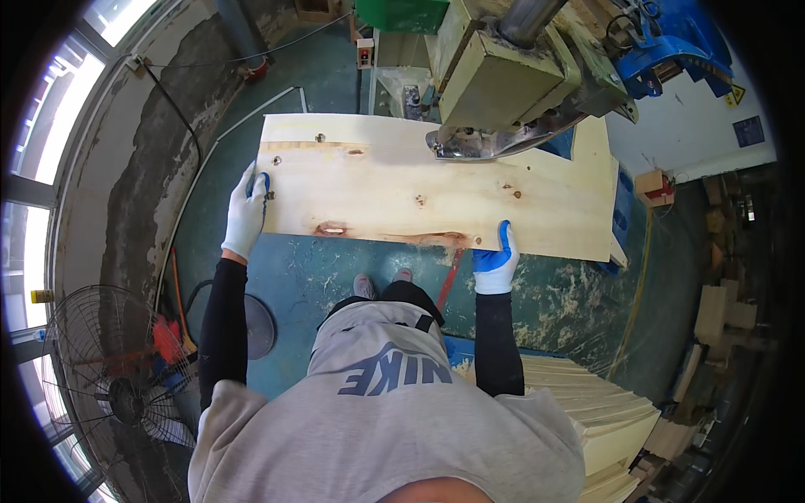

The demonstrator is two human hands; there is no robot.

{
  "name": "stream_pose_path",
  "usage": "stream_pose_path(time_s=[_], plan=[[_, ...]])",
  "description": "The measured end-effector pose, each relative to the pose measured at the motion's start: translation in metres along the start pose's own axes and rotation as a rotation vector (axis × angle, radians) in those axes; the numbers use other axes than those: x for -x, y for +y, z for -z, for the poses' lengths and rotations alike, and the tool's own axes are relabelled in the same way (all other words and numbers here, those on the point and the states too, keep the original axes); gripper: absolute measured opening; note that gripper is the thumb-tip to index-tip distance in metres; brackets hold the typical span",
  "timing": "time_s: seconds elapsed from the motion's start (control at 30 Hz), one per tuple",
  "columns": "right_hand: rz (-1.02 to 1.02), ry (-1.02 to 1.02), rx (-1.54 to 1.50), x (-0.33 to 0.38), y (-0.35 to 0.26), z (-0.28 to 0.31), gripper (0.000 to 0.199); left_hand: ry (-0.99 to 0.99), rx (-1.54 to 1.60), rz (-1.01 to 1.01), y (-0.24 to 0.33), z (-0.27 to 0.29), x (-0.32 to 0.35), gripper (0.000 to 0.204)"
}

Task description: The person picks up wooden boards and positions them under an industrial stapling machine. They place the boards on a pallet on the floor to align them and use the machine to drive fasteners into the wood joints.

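Observation:
A wide, pale wooden board (394, 180) with dark knots lies across in front of me, under the arm of a green machine (507, 84). The machine's metal guard (486, 149) sits over the far part of the board and hides what is beneath it. In a white and blue glove, my left hand (246, 210) grips the board's left edge. My right hand (496, 261), gloved the same way, holds the near edge right of the middle, thumb on top and fingers underneath. A hole (334, 230) shows near the front edge.
Stacked wooden boards (595, 411) stand close behind my right arm. A wire-caged fan (126, 398) is at the left, near a round grey disc (258, 325) on the floor. A blue machine part (679, 46) hangs at the far right. Wood pieces (713, 314) are piled along the right.

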State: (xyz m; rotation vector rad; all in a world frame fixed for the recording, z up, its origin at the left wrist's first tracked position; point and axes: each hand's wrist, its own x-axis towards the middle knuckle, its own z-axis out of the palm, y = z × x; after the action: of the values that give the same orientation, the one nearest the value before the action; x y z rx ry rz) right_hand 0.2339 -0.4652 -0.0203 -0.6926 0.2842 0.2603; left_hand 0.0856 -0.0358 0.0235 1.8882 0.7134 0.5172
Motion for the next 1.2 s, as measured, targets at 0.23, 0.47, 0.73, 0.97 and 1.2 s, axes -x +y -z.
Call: stream_pose_path(time_s=[0.23, 0.47, 0.73, 0.97, 1.2], plan=[[0.001, 0.006, 0.007, 0.006, -0.002, -0.008, 0.036, -0.045, 0.005, 0.068, -0.025, 0.004, 0.003, 0.054], [0.018, 0.032, 0.017, 0.005, 0.007, -0.001, 0.035, -0.054, 0.049, 0.082, -0.016, 0.000, -0.003, 0.051], [0.013, 0.046, -0.014, 0.013, 0.008, 0.001, 0.036, -0.094, 0.028, 0.012, -0.014, 0.005, -0.015, 0.051], [0.118, -0.046, -0.141, 0.011, -0.046, 0.024, 0.040, -0.130, 0.140, 0.046, -0.002, 0.019, -0.022, 0.049], [0.181, 0.061, -0.006, -0.002, -0.048, 0.063, 0.041, -0.138, 0.214, 0.039, 0.022, 0.027, -0.024, 0.045]])
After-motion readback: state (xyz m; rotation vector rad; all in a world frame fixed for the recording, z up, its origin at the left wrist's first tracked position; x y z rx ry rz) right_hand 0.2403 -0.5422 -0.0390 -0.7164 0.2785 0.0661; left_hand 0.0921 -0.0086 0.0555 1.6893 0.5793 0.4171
